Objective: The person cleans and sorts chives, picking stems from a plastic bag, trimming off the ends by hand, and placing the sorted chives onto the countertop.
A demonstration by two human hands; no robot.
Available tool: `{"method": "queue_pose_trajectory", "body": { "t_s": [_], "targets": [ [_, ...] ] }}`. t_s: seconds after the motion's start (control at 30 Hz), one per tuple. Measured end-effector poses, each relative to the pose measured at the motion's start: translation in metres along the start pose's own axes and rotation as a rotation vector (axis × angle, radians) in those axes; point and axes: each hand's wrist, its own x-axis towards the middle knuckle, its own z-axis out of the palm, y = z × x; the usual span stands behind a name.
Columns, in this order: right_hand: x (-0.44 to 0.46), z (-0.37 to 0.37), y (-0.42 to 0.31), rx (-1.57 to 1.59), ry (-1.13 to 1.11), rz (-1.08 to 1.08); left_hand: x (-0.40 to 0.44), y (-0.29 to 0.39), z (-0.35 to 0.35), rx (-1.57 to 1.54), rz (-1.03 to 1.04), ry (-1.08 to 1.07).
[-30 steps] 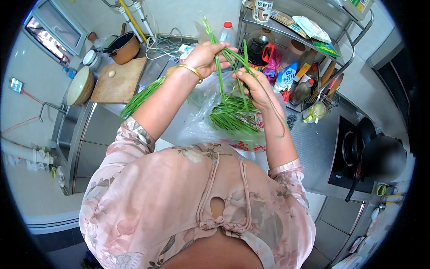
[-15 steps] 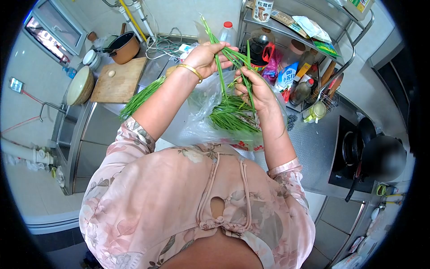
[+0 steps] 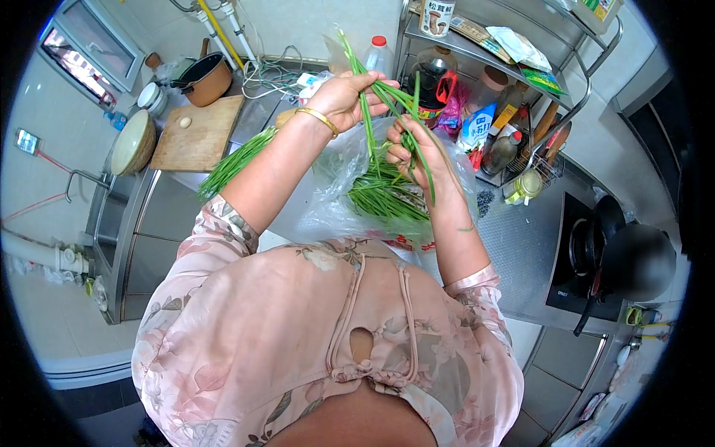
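My left hand (image 3: 351, 98), with a gold bangle at the wrist, grips a few long green chives (image 3: 389, 95) between thumb and fingers. They stick out past it on both sides, some hanging downward. Close by at the right, my right hand (image 3: 414, 153) is closed on chives too, with loose blades draped over its fingers and wrist. Beneath both hands is a clear plastic bag (image 3: 316, 216) with a heap of chives (image 3: 383, 195) in it. To the left, partly behind my left forearm, lies a neat bunch of chives (image 3: 232, 164).
Left on the counter are a cutting board (image 3: 195, 145), a large bowl (image 3: 134, 143) and an orange-brown pot (image 3: 208, 80). A red-capped bottle (image 3: 378, 54) stands behind my hands. A metal rack (image 3: 491, 63) with bottles and packets rises at right, near a stove (image 3: 573, 246).
My right hand has turned and shifted slightly left, and the chives at it now bend down over its fingers and wrist. My left hand has barely moved.
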Motion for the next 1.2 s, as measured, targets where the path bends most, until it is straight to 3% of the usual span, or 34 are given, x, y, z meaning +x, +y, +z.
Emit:
{"method": "queue_pose_trajectory", "body": {
  "t_s": [0.1,0.2,0.3,0.37,0.47,0.6,0.67,0.77,0.83,0.9,1.0,1.2],
  "targets": [
    [-0.001,0.01,0.004,-0.134,0.192,-0.251,0.002,-0.004,0.002,-0.006,0.004,0.035],
    [0.004,0.009,0.007,-0.224,0.208,-0.477,0.006,-0.011,0.005,-0.027,0.046,0.082],
    [0.004,-0.003,-0.006,-0.232,0.395,-0.622,0.016,-0.011,-0.001,-0.053,0.091,0.128],
    [-0.004,-0.007,-0.021,-0.282,0.377,-0.695,0.02,-0.01,-0.01,-0.072,0.113,0.137],
    [-0.022,-0.014,-0.052,-0.397,0.324,-0.632,0.015,-0.008,-0.005,-0.098,0.076,0.161],
    [-0.052,0.01,-0.087,-0.584,0.335,-0.797,0.02,-0.011,-0.008,-0.141,0.068,0.211],
    [-0.066,0.026,-0.092,-0.74,0.306,-0.756,0.023,-0.012,-0.009,-0.163,0.062,0.231],
    [-0.064,0.05,-0.076,-1.189,0.373,-0.575,0.025,-0.014,-0.007,-0.155,0.063,0.223],
    [-0.041,0.04,-0.046,-1.312,0.248,-0.603,0.027,-0.017,-0.005,-0.162,0.065,0.216],
    [-0.023,0.027,-0.02,-1.387,0.312,-0.473,0.027,-0.017,-0.001,-0.16,0.064,0.224],
    [-0.013,0.026,0.0,-1.76,0.418,-0.458,0.022,-0.015,0.004,-0.157,0.057,0.255],
    [0.004,0.015,0.014,-1.921,0.528,-0.636,0.022,-0.017,-0.001,-0.198,0.046,0.265]
  ]
}}
